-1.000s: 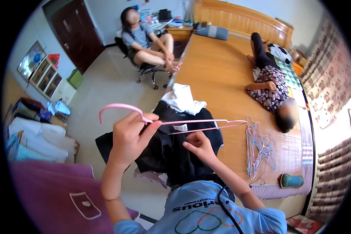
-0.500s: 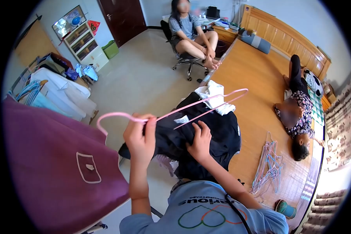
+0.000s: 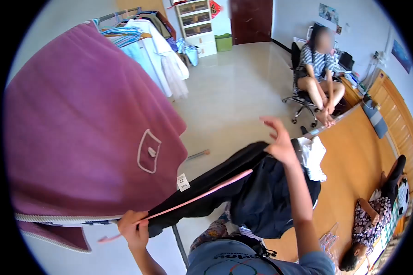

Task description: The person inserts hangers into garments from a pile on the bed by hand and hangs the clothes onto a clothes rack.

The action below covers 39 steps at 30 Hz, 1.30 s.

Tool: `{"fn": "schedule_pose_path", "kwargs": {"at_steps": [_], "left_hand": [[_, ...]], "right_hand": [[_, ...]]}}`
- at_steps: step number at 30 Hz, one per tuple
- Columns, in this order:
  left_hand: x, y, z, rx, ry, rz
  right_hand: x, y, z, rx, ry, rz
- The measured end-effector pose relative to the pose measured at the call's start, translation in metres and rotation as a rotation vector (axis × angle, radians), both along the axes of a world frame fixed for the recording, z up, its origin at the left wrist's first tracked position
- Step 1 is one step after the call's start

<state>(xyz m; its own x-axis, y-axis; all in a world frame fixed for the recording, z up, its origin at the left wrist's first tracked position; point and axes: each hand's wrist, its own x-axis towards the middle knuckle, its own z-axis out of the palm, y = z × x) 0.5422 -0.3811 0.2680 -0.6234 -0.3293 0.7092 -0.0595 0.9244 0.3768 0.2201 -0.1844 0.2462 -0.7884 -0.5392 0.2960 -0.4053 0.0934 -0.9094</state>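
Note:
A pink clothes hanger (image 3: 202, 196) is gripped by my closed left hand (image 3: 134, 229) at lower left, with its hook poking out past the hand. Black cloth (image 3: 248, 160) stretches along the hanger from beside that hand to a bunched black pile (image 3: 270, 197) at the bed's edge. A white label (image 3: 183, 183) shows on the cloth. My right hand (image 3: 280, 142) is open over the far end of the black cloth, fingers spread; whether it touches the cloth I cannot tell. White cloth (image 3: 312, 158) lies just right of it.
A large purple blanket (image 3: 87, 123) hangs at left, close to my left hand. Behind it, a rack (image 3: 119, 14) carries clothes and blue hangers (image 3: 124, 35). The wooden bed (image 3: 348, 151) holds a lying person (image 3: 371, 220) and more hangers (image 3: 328, 240). Another person (image 3: 319, 68) sits on a swivel chair.
My view has swung left. The left hand has gone down and left with the hanger, and black cloth now extends along it. My right hand has risen from the black pile, fingers spreading.

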Motion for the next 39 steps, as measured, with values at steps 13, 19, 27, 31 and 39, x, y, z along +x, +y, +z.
{"fn": "schedule_pose_path", "kwargs": {"at_steps": [13,19,27,31,39], "left_hand": [[-0.077,-0.097,-0.09,0.508,-0.075,0.266],[-0.143,-0.148,-0.099,0.46,-0.201,-0.07],[-0.238,-0.183,-0.121,0.614,-0.177,-0.187],[-0.314,-0.193,-0.126,0.617,-0.237,-0.344],[-0.473,-0.288,-0.075,0.268,-0.198,-0.314]], "right_hand": [[0.049,-0.246,-0.05,-0.265,0.348,0.273],[0.063,-0.285,-0.072,-0.078,0.263,0.455],[-0.077,-0.263,-0.043,0.266,0.62,0.564],[-0.167,-0.251,-0.078,0.639,0.909,0.488],[-0.304,-0.305,-0.034,0.356,0.337,0.501]]}}
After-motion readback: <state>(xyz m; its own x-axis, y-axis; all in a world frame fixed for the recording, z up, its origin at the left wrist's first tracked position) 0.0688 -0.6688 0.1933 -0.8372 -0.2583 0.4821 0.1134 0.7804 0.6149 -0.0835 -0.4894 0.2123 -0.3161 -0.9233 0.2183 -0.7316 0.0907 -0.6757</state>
